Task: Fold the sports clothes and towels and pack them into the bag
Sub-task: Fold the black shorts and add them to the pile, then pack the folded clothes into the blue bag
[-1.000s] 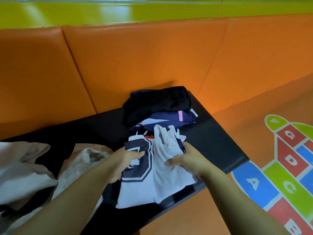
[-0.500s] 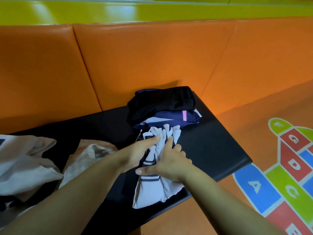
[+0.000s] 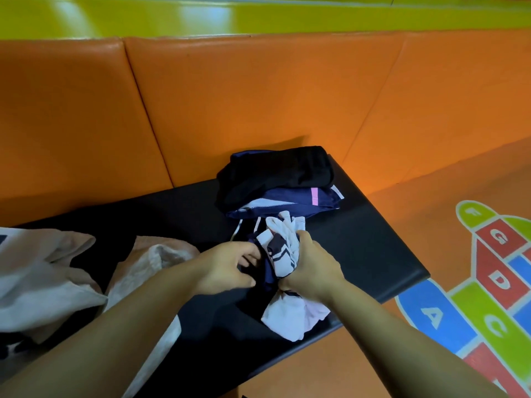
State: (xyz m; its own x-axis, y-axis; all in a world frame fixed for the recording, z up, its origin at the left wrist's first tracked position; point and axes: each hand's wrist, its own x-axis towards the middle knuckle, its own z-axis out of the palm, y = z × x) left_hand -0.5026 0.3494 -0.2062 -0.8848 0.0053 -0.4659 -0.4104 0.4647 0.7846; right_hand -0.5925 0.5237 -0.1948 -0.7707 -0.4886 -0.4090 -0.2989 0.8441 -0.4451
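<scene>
Head camera view, looking down at a black padded bench [image 3: 373, 254] set against an orange padded wall. In the centre, the right hand [image 3: 311, 265] is closed tightly around a bunched white and navy jersey [image 3: 283, 251], whose loose white end spills onto the near edge of the bench. The left hand [image 3: 227, 268] sits just left of it, fingers curled at the jersey's navy fold; whether it pinches the cloth cannot be told. Just beyond lies a folded stack, a black garment [image 3: 275, 170] on a navy one [image 3: 293, 199]. Beige towels [image 3: 155, 262] lie unfolded at the left. No bag is visible. The jersey's fold seems to be in hand; next it probably needs flattening and setting on the stack.
</scene>
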